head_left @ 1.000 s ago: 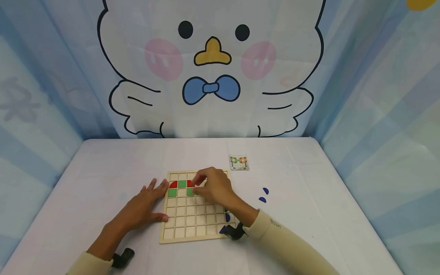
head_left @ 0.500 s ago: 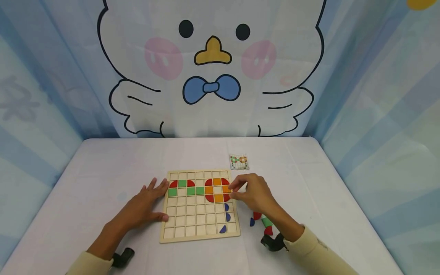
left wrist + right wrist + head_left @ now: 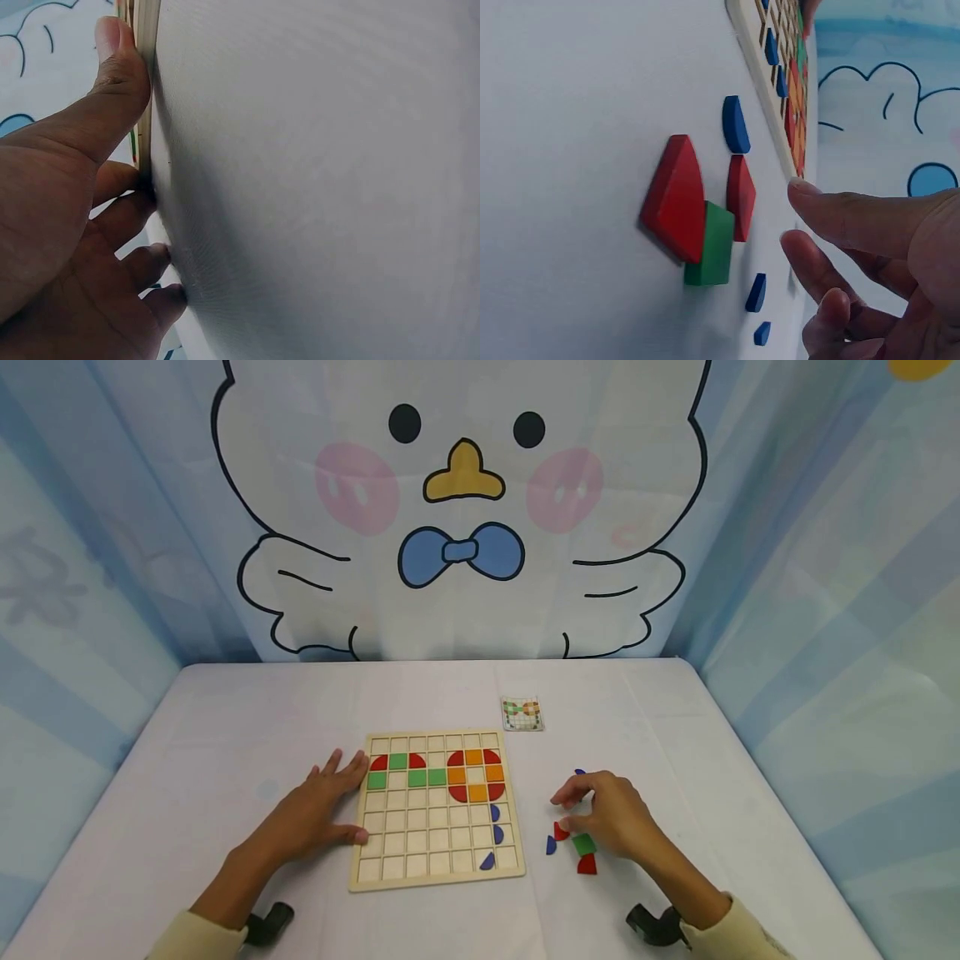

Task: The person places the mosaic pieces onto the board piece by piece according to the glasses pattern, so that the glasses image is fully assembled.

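Note:
A wooden grid board (image 3: 416, 843) lies on the table with red, green, orange and blue pieces set in some squares. My left hand (image 3: 311, 814) rests spread at its left edge, thumb and fingertips touching the rim. To the right of the board, my right hand (image 3: 618, 814) hovers over loose pieces, thumb and index finger apart with nothing between them. Beneath and beside it lie a green square (image 3: 712, 246), a larger-looking red quarter-circle (image 3: 676, 202), another red piece (image 3: 740, 196) and a blue half-circle (image 3: 735, 125). Two smaller-looking blue pieces, one of them this half-circle (image 3: 757, 293), lie farther off.
A small pattern card (image 3: 522, 714) lies behind the board's back right corner. The white cloth-covered table (image 3: 262, 718) meets a printed curtain (image 3: 465, 610) at the back. Dark wrist cameras (image 3: 654, 927) sit under both wrists.
My right hand has moved from over the board, past its right edge, to the loose pieces. Orange and red pieces on the board's right are uncovered. The left hand stays in place.

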Action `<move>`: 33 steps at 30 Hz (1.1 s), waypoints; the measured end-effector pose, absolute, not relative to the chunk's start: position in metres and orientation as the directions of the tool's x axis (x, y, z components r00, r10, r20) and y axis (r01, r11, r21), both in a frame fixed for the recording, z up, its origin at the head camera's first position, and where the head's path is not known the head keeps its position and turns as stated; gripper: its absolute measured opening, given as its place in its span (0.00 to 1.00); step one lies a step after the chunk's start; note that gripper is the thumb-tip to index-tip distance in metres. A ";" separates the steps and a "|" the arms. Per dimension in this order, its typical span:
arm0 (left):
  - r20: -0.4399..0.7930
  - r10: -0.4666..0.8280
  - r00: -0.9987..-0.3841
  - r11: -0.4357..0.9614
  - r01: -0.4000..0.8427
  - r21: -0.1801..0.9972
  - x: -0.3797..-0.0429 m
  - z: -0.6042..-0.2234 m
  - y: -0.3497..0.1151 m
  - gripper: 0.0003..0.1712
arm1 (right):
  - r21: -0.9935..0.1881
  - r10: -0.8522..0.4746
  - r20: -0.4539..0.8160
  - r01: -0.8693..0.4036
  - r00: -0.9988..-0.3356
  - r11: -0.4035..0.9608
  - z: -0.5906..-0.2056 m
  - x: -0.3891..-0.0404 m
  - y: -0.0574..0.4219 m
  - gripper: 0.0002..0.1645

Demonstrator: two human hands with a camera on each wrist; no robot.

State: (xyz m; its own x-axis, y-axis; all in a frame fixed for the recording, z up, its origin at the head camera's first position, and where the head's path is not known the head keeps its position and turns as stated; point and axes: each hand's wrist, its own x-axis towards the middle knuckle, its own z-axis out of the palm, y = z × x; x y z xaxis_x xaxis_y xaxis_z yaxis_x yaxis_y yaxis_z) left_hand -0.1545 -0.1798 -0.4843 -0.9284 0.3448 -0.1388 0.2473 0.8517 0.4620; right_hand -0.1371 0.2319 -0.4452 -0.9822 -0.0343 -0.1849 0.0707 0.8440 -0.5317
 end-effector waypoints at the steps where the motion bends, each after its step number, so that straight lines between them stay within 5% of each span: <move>1: -0.139 0.344 -0.929 0.852 0.246 0.462 -0.154 -0.484 -0.180 0.69 | -0.521 -0.038 -0.188 0.067 -0.982 0.851 -0.447 -0.135 0.233 0.15; 20: -0.122 0.355 -0.927 0.845 0.262 0.467 -0.154 -0.483 -0.180 0.68 | -0.529 -0.069 -0.174 0.035 -0.982 0.848 -0.457 -0.131 0.229 0.16; 33: -0.120 0.355 -0.927 0.848 0.265 0.459 -0.153 -0.482 -0.179 0.68 | -0.630 -0.156 -0.054 -0.087 -0.986 0.772 -0.442 -0.146 0.174 0.13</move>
